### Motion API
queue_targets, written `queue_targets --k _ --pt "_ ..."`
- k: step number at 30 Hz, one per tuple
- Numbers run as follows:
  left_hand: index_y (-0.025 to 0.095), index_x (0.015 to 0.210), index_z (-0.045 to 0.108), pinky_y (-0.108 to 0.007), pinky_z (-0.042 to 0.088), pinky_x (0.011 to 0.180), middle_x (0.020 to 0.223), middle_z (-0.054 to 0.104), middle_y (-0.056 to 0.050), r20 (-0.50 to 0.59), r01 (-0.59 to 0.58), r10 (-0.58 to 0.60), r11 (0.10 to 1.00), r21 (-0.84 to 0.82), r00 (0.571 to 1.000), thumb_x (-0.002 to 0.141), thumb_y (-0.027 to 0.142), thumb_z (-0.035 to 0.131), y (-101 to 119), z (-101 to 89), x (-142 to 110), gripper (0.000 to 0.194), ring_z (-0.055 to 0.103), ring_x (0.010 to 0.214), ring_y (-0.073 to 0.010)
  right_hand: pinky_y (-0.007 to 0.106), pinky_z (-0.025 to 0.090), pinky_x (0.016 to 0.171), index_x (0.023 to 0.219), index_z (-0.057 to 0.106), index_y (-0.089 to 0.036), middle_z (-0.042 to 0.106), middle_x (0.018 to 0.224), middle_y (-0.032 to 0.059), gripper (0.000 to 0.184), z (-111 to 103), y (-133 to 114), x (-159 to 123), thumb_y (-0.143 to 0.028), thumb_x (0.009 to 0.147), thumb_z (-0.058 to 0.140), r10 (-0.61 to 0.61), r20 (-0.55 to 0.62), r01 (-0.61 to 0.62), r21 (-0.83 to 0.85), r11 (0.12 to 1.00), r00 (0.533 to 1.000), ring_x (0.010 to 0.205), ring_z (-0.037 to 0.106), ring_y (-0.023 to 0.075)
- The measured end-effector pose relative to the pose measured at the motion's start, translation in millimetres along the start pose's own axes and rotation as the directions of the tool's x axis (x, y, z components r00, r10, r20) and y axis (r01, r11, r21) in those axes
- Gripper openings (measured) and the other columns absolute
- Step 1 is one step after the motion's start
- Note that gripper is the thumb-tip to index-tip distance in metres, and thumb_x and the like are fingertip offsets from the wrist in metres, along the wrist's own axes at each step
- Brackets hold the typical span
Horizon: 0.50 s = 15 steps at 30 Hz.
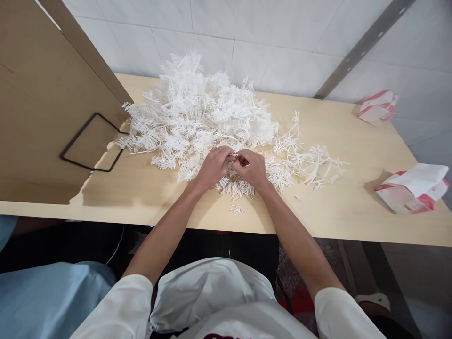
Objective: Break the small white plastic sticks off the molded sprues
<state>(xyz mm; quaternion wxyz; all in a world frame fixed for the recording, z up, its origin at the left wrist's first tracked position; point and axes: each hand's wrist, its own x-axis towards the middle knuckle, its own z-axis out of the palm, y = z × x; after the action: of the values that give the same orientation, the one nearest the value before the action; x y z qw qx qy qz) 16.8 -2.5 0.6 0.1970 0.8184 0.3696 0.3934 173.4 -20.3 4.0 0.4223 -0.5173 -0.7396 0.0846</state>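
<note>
A big heap of white, thin, branched pieces (208,108), like plastic sprues with comb-like twigs, lies on the pale wooden table. At the heap's near edge, my left hand (215,165) and my right hand (251,167) meet with thumbs and fingertips pinched together. Between them shows a bit of a white branched piece (233,155), mostly hidden by the fingers. Below the hands lie small loose white sticks (237,210). Barer, tangled white stems (318,165) are spread to the right of the heap.
A brown panel (45,108) stands at the left, a black wire frame (93,141) beside it. Two red-and-white folded paper containers (411,188) sit at the right. Behind the table (353,207) is a tiled wall (282,42). A person's blue clothing (52,301) shows at lower left.
</note>
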Motion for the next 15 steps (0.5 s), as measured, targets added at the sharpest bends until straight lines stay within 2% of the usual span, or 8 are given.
queue_targets --k 3,6,11,15 --pt "0.022 0.086 0.047 -0.033 0.038 0.081 0.087 0.059 -0.003 0.055 -0.030 0.029 0.999 0.011 0.998 0.083 0.003 0.040 -0.2 1.5 -1.0 0.020 0.052 0.083 -0.0192 0.027 0.035 0.056 0.058 0.050 -0.021 0.047 0.053 -0.0043 0.011 -2.4 -1.6 0.5 -0.021 0.068 0.054 0.008 0.011 -0.008 0.062 0.998 1.000 0.052 0.042 0.0106" --pt "0.022 0.086 0.043 -0.033 0.038 0.078 0.086 0.055 -0.003 0.076 -0.022 0.022 1.000 -0.006 0.997 0.078 0.001 0.040 -0.2 2.8 -2.7 0.022 0.049 0.082 -0.0187 0.027 0.035 0.055 0.057 0.051 -0.021 0.046 0.051 -0.0050 0.010 -4.0 -1.7 1.3 -0.021 0.066 0.055 0.073 0.031 -0.078 0.206 0.975 0.997 0.051 0.042 0.0100" --pt "0.022 0.084 0.039 -0.029 0.036 0.068 0.081 0.051 -0.002 0.090 0.023 -0.011 0.991 -0.132 0.996 0.070 0.000 0.039 0.3 1.4 -2.1 0.027 0.045 0.073 -0.0163 0.025 0.032 0.053 0.059 0.054 -0.020 0.045 0.053 -0.0055 0.009 -4.2 -1.0 3.2 -0.024 0.066 0.057 0.198 0.133 -0.238 0.475 0.847 0.971 0.052 0.038 0.0087" --pt "0.022 0.082 0.038 -0.027 0.034 0.063 0.073 0.046 0.001 0.131 0.028 0.003 0.972 -0.235 0.991 0.067 0.000 0.038 1.8 -1.0 0.6 0.027 0.041 0.066 -0.0139 0.024 0.027 0.051 0.057 0.052 -0.020 0.041 0.052 -0.0062 0.012 -4.2 -0.4 3.7 -0.025 0.065 0.059 0.228 0.186 -0.294 0.550 0.782 0.956 0.051 0.033 0.0076"
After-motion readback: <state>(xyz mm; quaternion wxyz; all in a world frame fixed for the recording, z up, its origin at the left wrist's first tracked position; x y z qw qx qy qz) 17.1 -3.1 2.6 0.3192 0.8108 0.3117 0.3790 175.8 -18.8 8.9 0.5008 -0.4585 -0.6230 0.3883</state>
